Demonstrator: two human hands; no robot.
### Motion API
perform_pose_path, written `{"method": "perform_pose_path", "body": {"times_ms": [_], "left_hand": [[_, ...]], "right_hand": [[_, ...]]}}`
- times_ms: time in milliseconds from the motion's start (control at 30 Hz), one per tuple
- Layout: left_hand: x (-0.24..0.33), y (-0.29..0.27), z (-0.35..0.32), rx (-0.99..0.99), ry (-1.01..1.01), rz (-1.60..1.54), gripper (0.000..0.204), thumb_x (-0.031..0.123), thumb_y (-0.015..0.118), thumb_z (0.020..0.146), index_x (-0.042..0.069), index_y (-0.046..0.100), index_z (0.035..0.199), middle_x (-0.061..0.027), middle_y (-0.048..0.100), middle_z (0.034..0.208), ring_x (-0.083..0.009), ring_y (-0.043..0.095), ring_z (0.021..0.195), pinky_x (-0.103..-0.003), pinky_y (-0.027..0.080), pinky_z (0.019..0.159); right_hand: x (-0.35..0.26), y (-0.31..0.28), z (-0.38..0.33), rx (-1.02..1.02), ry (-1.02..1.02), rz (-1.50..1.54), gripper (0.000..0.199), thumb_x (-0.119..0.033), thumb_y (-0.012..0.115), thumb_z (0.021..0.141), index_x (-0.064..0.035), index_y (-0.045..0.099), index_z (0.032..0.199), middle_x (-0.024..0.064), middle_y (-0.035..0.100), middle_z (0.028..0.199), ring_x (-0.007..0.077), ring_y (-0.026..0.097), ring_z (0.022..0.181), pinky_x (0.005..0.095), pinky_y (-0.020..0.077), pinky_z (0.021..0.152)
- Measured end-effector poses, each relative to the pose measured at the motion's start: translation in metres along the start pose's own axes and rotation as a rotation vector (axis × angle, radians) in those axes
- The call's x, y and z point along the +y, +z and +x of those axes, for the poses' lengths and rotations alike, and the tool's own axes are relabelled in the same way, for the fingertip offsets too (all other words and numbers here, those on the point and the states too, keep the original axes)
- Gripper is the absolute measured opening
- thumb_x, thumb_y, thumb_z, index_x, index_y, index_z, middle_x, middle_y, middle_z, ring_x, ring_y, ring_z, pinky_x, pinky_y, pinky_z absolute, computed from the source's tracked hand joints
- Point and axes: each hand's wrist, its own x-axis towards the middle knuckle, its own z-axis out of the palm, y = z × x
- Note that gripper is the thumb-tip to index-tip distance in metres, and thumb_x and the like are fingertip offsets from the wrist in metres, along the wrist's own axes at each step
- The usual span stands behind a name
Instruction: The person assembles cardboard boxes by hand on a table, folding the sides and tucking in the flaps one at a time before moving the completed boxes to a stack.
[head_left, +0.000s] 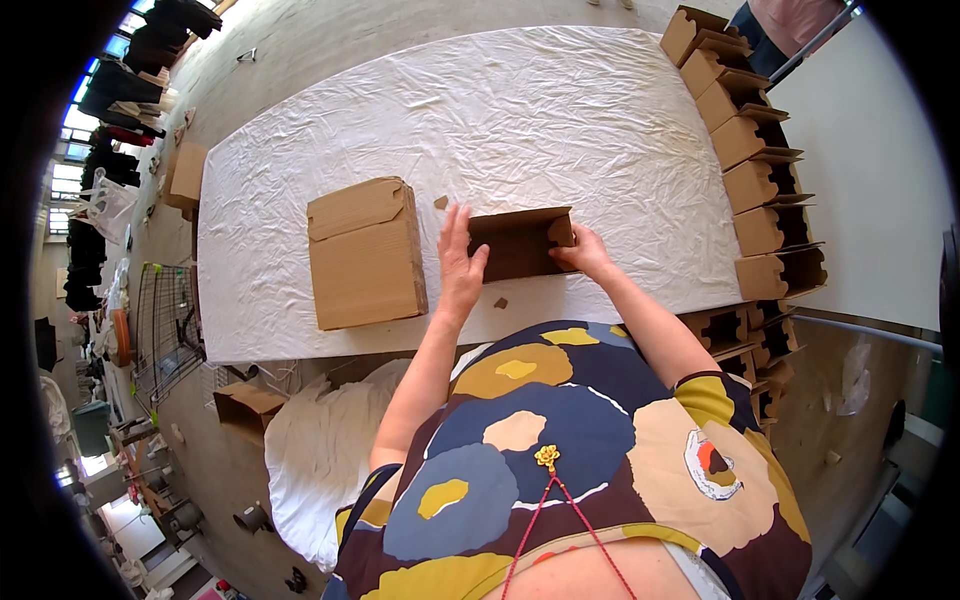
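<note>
A small brown cardboard box [515, 267] stands on the white-covered table in front of me, its open top showing a dark inside. My right hand [583, 250] grips its right end, thumb inside and fingers around the outer wall. At the opposite end my left hand [461, 265] is held with fingers stretched up, its palm side against or very close to the box's left edge. Left of that hand lies a pile of flat, folded cardboard blanks [365, 255]. Two little cardboard scraps, one beyond the box [441, 202] and one nearer me [501, 302], rest on the cloth.
Along the table's right edge runs a row of folded cardboard boxes [752, 185], with more stacked below. A white cloth [560, 110] wrinkles across the table. A wire rack [168, 325] stands at the left, an open carton [247, 408] on the floor. Someone stands at the far right.
</note>
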Motion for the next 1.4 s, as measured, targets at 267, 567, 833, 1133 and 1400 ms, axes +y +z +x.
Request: {"method": "perform_pose_path", "body": {"times_ms": [267,567,833,1133,1400], "left_hand": [[-0.039,-0.006,-0.001,-0.151,-0.596,-0.486,0.070,0.013,0.072,0.091,0.009,0.037,0.152,-0.0090,0.050,0.142,-0.0194,0.054,0.118,-0.033,0.050,0.094],[-0.099,0.003,-0.008,-0.168,-0.571,-0.285,0.059,0.010,0.070,0.092,0.015,0.048,0.146,-0.0093,0.059,0.129,-0.0150,0.062,0.100,-0.030,0.054,0.083],[-0.041,-0.019,-0.014,0.034,-0.533,-0.341,0.050,0.037,0.066,0.097,0.015,0.052,0.141,-0.0060,0.058,0.131,-0.0112,0.056,0.104,-0.027,0.051,0.080],[0.007,-0.034,-0.051,-0.152,-0.063,-0.021,0.044,0.023,0.080,0.078,0.011,0.068,0.118,-0.0038,0.063,0.125,-0.0242,0.051,0.118,-0.035,0.048,0.091],[-0.012,-0.032,-0.025,-0.003,-0.026,0.099,0.054,0.005,0.078,0.076,0.009,0.061,0.127,-0.0084,0.059,0.130,-0.0267,0.056,0.113,-0.037,0.050,0.092]], "right_hand": [[-0.011,-0.006,-0.017,-0.016,-0.079,0.013,0.047,-0.048,0.059,0.095,-0.0089,0.062,0.122,0.0198,0.071,0.105,0.0395,0.067,0.100,0.0471,0.0518,0.086],[-0.008,0.002,-0.006,-0.021,-0.038,-0.170,0.044,-0.046,0.054,0.098,-0.0081,0.062,0.120,0.0239,0.068,0.110,0.0453,0.061,0.105,0.0515,0.0490,0.089],[-0.017,-0.023,-0.017,0.082,-0.128,-0.148,0.065,-0.058,0.062,0.090,-0.0106,0.056,0.135,0.0138,0.066,0.114,0.0352,0.065,0.102,0.0454,0.0499,0.090],[-0.059,-0.056,-0.013,-0.083,-0.075,0.592,0.041,-0.044,0.058,0.100,-0.0089,0.073,0.114,-0.0005,0.066,0.096,0.0066,0.055,0.075,0.0231,0.0479,0.061],[-0.065,-0.050,-0.013,-0.186,-0.052,0.252,0.033,-0.037,0.067,0.094,-0.0056,0.075,0.091,-0.0008,0.064,0.069,0.0073,0.054,0.058,0.0259,0.0456,0.054]]}}
